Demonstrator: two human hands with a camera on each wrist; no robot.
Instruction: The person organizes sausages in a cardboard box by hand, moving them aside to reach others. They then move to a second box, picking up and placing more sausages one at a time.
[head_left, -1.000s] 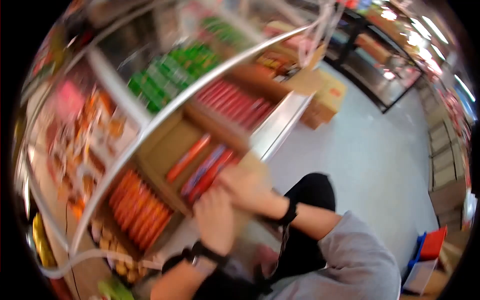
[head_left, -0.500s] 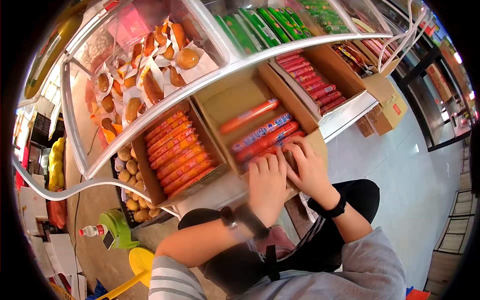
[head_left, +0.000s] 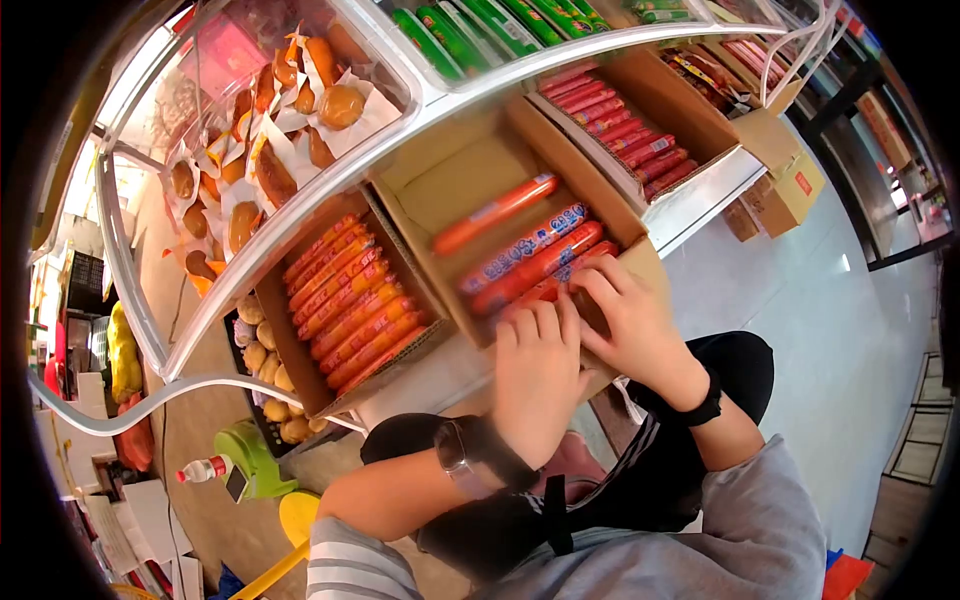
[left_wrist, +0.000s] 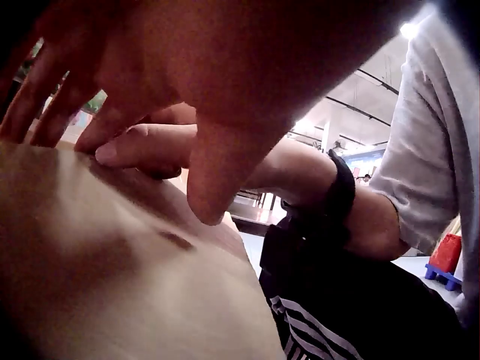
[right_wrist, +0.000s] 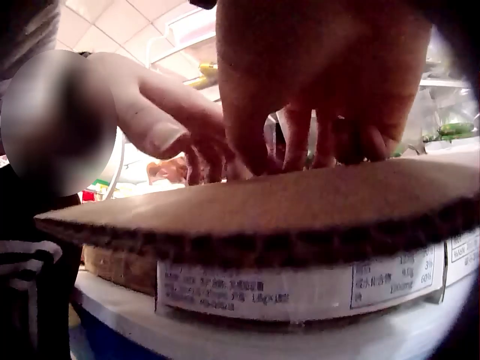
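Both hands are at the near wall of the middle cardboard box (head_left: 411,225), which holds several wrapped sausages (head_left: 536,250). My left hand (head_left: 537,385) curls its fingers over the box's front flap; in the left wrist view its thumb lies against the cardboard (left_wrist: 135,262). My right hand (head_left: 640,325) bends its fingers over the same flap just to the right, fingertips close to the nearest red sausage. In the right wrist view, fingertips of my right hand (right_wrist: 322,82) and left hand (right_wrist: 165,112) press down on the flap (right_wrist: 262,206). The fingertips' undersides are hidden.
To the left stands a box of orange-wrapped sausages (head_left: 355,300); to the right, one of pink-red sausages (head_left: 625,130). A clear case rim (head_left: 470,95) arches above. Potatoes (head_left: 262,350), a green stool (head_left: 255,460) and an open carton (head_left: 785,195) are around.
The head view has steadied and shifted slightly, with the boxes now a little further left. Both hands have stayed at the middle box's front edge; the right hand's fingers lie slightly differently.
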